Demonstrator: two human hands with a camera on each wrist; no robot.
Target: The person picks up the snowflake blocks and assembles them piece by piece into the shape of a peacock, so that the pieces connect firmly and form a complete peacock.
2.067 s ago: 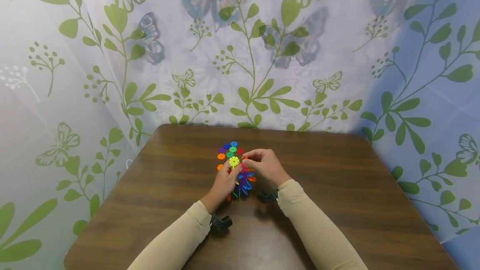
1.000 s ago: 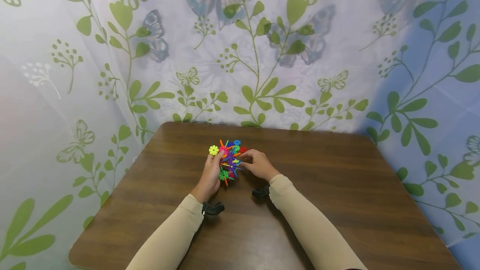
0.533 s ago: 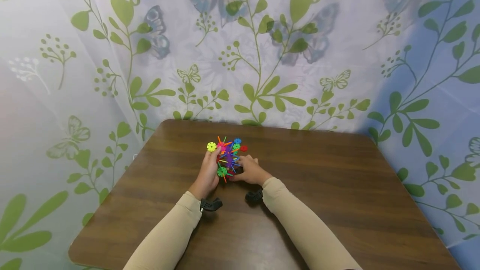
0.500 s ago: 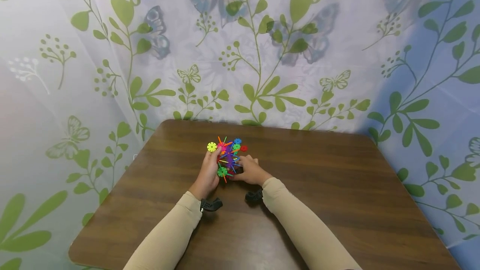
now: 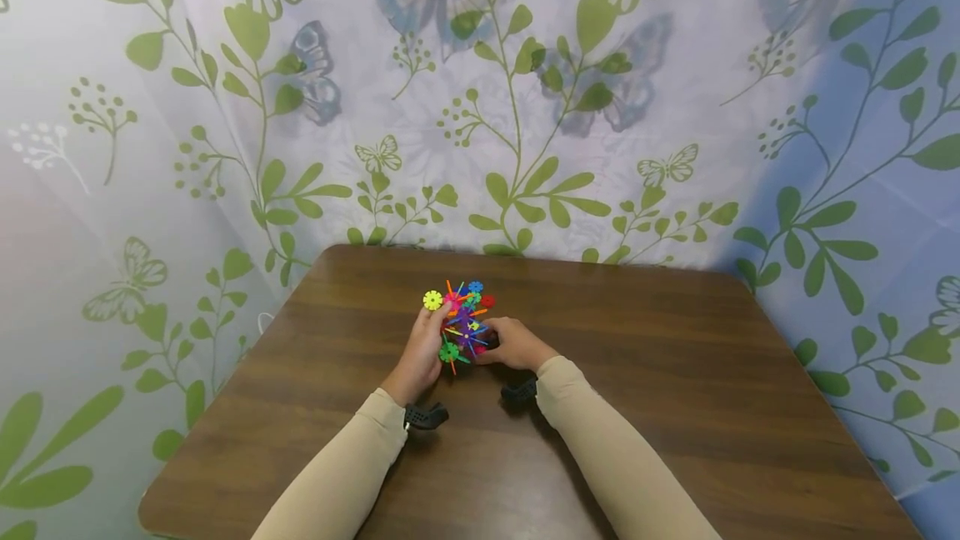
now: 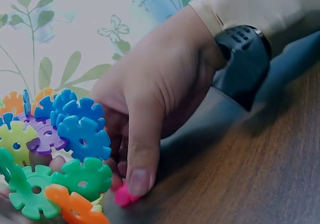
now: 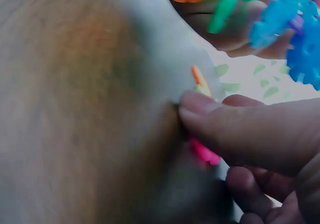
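A spiky cluster of interlocking notched plastic discs (image 5: 467, 325) in many colours is held up by my left hand (image 5: 415, 358), its thumb lying over the near side. A yellow disc (image 5: 432, 300) sticks out at upper left and a green disc (image 5: 449, 352) at the bottom. Beside the cluster's lower right, my right hand (image 5: 519, 345) pinches a pink disc (image 6: 125, 196) between thumb and fingertips. In the right wrist view the pink disc (image 7: 204, 153) is partly covered by the thumb, with a small orange piece (image 7: 198, 76) just beyond; whether these join is unclear.
Both hands are over a brown wood-grain table (image 5: 637, 390). Black wrist devices (image 5: 426, 417) sit under both wrists. A curtain (image 5: 480, 107) printed with leaves and butterflies hangs behind the table.
My left hand has turned the cluster and shifted left, bringing the yellow disc to its upper left. My right hand has moved from the cluster's upper part to its lower right.
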